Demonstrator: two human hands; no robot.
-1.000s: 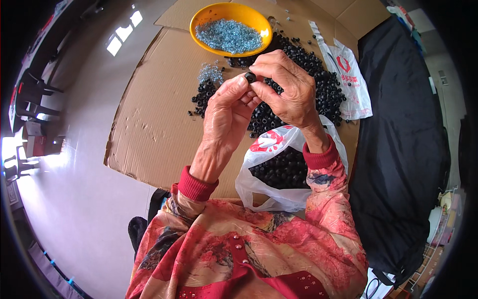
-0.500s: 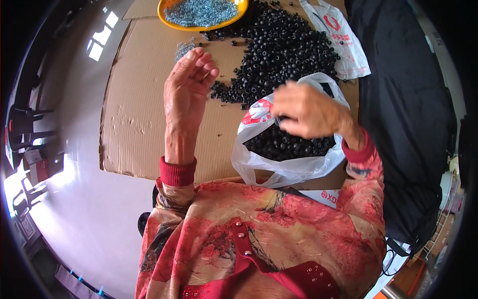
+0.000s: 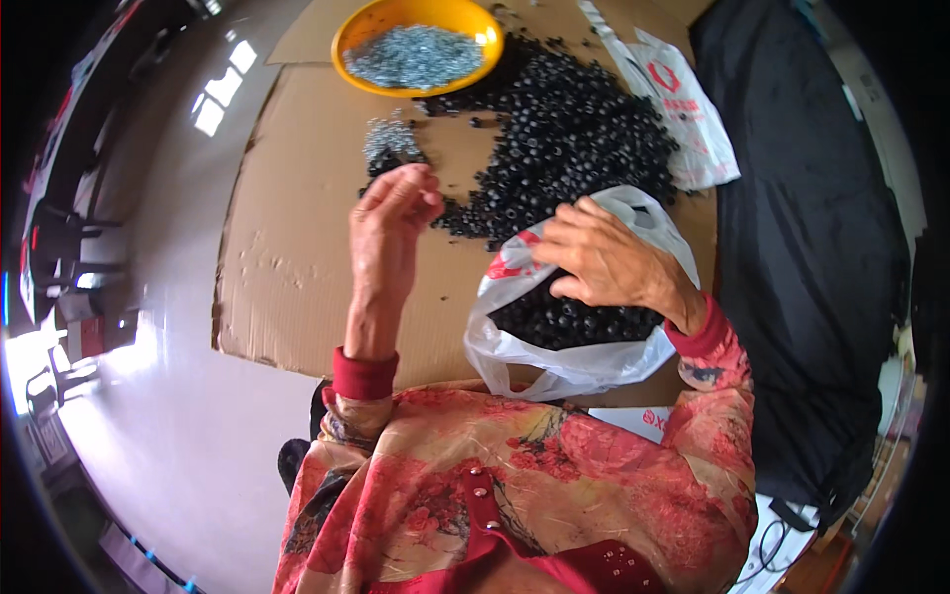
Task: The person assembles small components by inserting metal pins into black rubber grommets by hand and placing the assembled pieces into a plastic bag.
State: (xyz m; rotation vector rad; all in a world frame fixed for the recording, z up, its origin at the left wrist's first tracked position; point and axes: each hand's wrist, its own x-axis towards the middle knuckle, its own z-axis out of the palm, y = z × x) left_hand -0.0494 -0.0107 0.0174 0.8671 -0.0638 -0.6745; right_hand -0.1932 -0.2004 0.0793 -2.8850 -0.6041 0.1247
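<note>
The right hand (image 3: 604, 262) rests over the mouth of a white plastic bag (image 3: 569, 361) at about 4 o'clock from the frame's centre, fingers spread loosely and released over the black pieces in the bag (image 3: 569, 322); it grasps nothing that can be seen. The left hand (image 3: 391, 223) is raised at about 10 o'clock, fingertips pinched together; whether anything sits between them I cannot tell. Both hang above a sheet of cardboard (image 3: 297, 267). At 12 o'clock lies a large heap of black pieces (image 3: 569, 139), and beyond it an orange bowl (image 3: 416, 45) of silvery metal bits. A small silvery pile (image 3: 388, 139) lies just above the left hand.
</note>
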